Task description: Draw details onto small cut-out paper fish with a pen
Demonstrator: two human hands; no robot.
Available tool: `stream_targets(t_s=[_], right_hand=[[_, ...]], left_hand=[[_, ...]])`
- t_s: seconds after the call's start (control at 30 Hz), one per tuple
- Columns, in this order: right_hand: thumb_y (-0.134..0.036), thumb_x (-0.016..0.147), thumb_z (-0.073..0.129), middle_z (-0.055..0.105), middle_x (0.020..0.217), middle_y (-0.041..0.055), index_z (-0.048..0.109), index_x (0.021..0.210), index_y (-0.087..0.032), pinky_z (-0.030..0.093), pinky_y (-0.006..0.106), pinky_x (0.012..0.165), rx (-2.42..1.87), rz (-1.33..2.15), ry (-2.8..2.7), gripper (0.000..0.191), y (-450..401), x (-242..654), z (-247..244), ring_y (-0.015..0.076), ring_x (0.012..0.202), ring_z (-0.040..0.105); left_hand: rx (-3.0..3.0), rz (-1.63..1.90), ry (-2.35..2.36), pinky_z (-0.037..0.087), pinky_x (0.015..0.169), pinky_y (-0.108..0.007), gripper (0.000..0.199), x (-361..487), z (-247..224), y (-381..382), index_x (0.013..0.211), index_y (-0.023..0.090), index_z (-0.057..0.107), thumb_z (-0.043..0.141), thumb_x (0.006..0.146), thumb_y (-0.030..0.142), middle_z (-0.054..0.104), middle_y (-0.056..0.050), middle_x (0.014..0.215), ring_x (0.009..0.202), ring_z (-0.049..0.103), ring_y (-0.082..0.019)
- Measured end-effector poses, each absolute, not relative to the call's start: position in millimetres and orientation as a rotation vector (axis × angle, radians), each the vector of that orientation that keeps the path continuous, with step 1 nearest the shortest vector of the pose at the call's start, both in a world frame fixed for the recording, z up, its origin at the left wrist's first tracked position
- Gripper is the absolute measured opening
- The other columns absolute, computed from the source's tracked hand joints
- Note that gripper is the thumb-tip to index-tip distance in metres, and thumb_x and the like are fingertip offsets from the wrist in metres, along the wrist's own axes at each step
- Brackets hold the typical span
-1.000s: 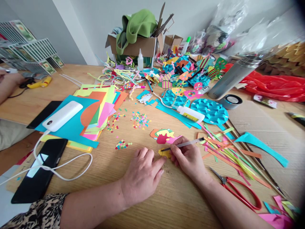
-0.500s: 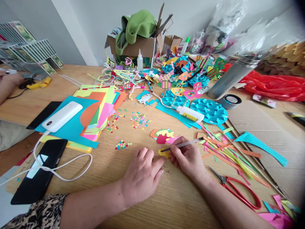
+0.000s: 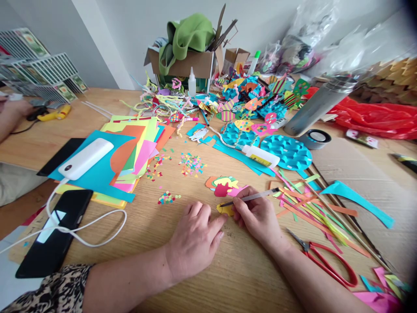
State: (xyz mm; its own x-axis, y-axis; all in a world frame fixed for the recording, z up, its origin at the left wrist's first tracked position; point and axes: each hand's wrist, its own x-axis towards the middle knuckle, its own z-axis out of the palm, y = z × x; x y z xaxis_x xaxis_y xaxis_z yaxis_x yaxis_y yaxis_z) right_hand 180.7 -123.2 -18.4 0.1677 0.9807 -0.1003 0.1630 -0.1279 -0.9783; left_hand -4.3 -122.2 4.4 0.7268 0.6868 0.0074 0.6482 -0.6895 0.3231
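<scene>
r hand (image 3: 259, 217) has its fingers pinched tight on a slim pen (image 3: 257, 196), tip at the yellow paper fish (image 3: 224, 209) lying on the bench (image 3: 146, 226). pen's long axis runs roughly l to r, tip pointing l. fish sits btwn both hands' fingers; l hand (image 3: 192, 237) is loosely curled, index by its near edge, cant tell if it's got hold. cardboard box (image 3: 190, 68) out back has a green cloth bag (image 3: 192, 34) + sticks (image 3: 226, 34) in it.

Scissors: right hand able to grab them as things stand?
Likely yes, though the right hand holds a pen it may need to put down first. The scissors lie close to its forearm, nothing seen on top.
</scene>
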Motion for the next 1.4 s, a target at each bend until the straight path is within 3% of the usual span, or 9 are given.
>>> stream_targets(t_s=[1.4], right_hand=[[-0.036, 0.085, 0.061, 0.054, 0.047, -0.0047, 0.048, 0.074, -0.022, 0.039, 0.019, 0.035, -1.484, 1.085, -1.159, 0.022, -124.0, 180.1, -17.8, 0.0106, 0.036, 0.049]], left_hand=[[2.638, 0.179, 1.048, 0.043, 0.082, -0.042, 0.025, -4.3, 5.1, -122.0, 0.119, 0.025, 0.058, 0.051, 0.095, 0.029, 0.049, -0.006, 0.095, 0.093, 0.045, -0.025]])
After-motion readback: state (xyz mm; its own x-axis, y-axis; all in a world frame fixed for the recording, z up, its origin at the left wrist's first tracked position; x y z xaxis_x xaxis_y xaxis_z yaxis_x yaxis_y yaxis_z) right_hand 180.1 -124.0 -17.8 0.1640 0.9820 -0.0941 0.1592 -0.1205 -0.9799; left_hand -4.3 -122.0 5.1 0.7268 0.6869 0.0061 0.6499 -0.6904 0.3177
